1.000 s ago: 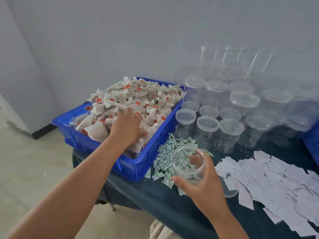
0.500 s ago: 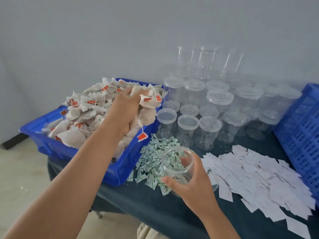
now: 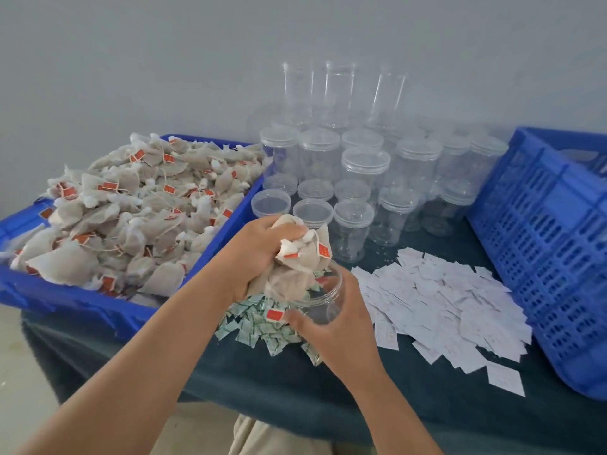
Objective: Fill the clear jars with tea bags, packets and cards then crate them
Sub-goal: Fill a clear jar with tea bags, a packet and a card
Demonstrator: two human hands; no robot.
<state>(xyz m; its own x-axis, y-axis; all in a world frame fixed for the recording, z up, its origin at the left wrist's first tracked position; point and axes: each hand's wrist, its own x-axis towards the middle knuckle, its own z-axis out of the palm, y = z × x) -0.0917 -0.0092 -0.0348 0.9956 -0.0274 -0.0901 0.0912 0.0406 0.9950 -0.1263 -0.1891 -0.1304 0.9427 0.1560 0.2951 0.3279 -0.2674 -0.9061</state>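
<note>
A clear jar, lidless and tilted toward the wearer, is held above the green packets at the table's front edge, the right hand wrapped round its wall, thumb at the rim. A second ago the left hand was buried in the blue bin of tea bags; it has since crossed to the jar's mouth, its fingers clenched on a fistful of tea bags. The lowest bags touch the rim and one red tag hangs outside it, so filling appears just begun. White cards lie just beside, lidded empty jars stand behind, and the blue crate waits at right.
</note>
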